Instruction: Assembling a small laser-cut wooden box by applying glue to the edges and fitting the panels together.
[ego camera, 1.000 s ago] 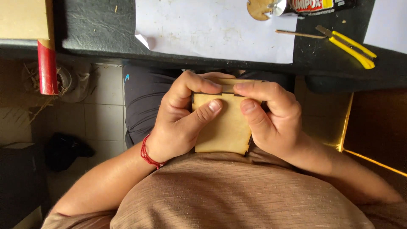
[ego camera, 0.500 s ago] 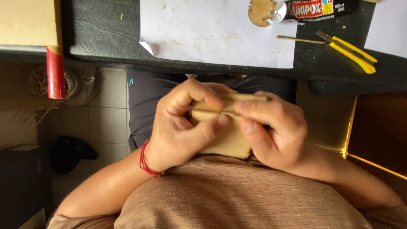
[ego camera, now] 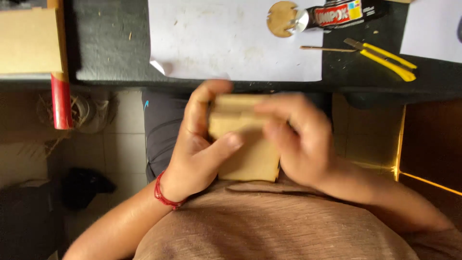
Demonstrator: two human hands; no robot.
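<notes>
Wooden box (ego camera: pixel 248 156) sits gripped between both hands below the bench edge (ego camera: pixel 115 79): left hand (ego camera: pixel 199 149) thumb pressed across it, right hand (ego camera: pixel 298 139) fingers clamped on top.

one head-worn view looks steeply down, close over lap and black table (ego camera: pixel 110 53) edge.

- A glue tube (ego camera: pixel 337 13) lies on the dark table, top right of centre: black body, red, yellow and blue label, silver neck.
- A tan cardboard box (ego camera: pixel 29 41) sits at the top left corner.

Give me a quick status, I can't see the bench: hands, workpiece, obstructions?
Left hand and right hand both gripping tan wooden piece over lap. Right hand blurred. Nothing blocking.
</notes>
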